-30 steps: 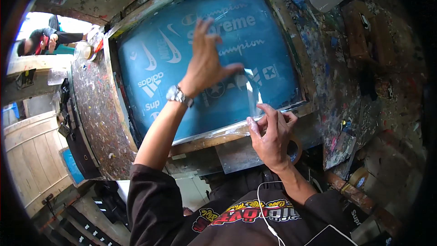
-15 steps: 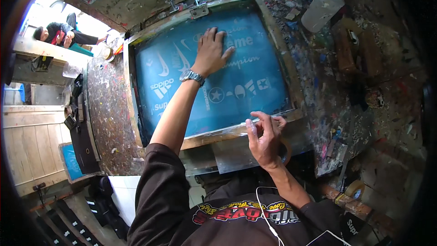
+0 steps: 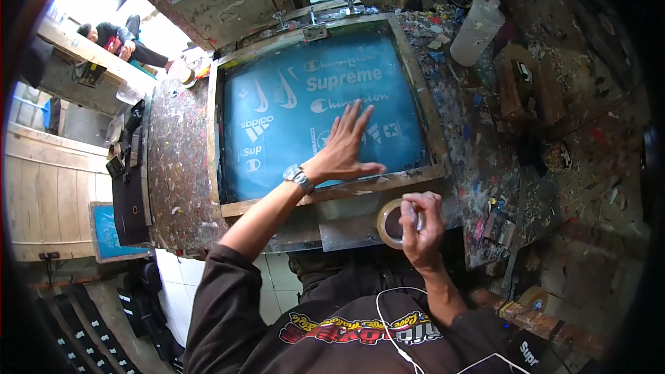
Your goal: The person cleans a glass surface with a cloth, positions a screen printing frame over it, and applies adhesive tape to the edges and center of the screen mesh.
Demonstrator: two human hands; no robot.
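Paint-spattered tabletop (image 3: 176,166) bears a framed blue screen (image 3: 287,149) — left hand (image 3: 338,154) splayed open over it, right hand (image 3: 424,230) curled at a tape roll (image 3: 382,224) — whether gripping, I cannot tell.

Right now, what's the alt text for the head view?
A person's left hand is spread open over a blue screen with pale logos; the right hand, fingers curled, overlaps a tape roll near the screen's front edge, grip unclear. A paint-spattered table surrounds them.
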